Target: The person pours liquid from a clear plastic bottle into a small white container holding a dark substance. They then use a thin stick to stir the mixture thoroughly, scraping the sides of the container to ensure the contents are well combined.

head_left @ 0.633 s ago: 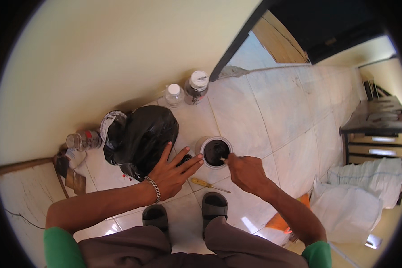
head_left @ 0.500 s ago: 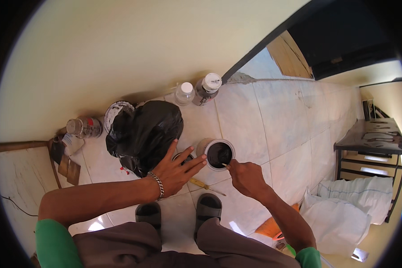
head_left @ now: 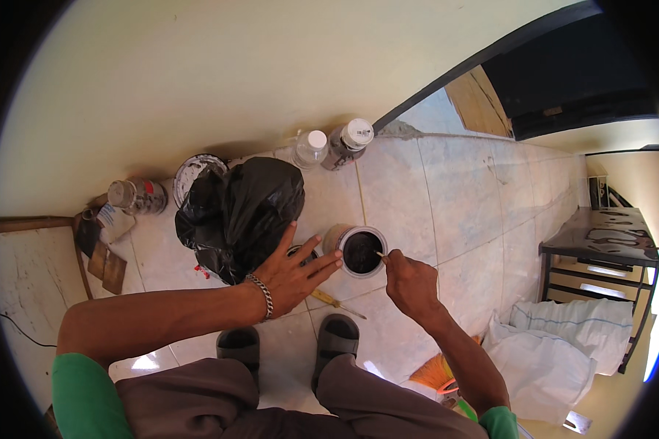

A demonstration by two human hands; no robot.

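Note:
A small round can (head_left: 359, 251) of dark liquid stands on the tiled floor in front of my feet. My right hand (head_left: 410, 284) is closed around a thin stick (head_left: 380, 254) whose tip dips into the can. My left hand (head_left: 294, 271), with a chain bracelet at the wrist, is spread flat with its fingertips against the can's left side. It partly covers a second round lid or can beneath the palm.
A black plastic bag (head_left: 241, 212) lies left of the can, a white-rimmed tin (head_left: 195, 168) behind it. Two capped bottles (head_left: 333, 145) stand against the wall. A screwdriver (head_left: 333, 302) lies near my sandals. White sacks (head_left: 564, 340) and a dark metal table (head_left: 600, 245) are at right.
The view has shifted a little. My left hand stays spread by the can and my right hand keeps the stick in the dark liquid.

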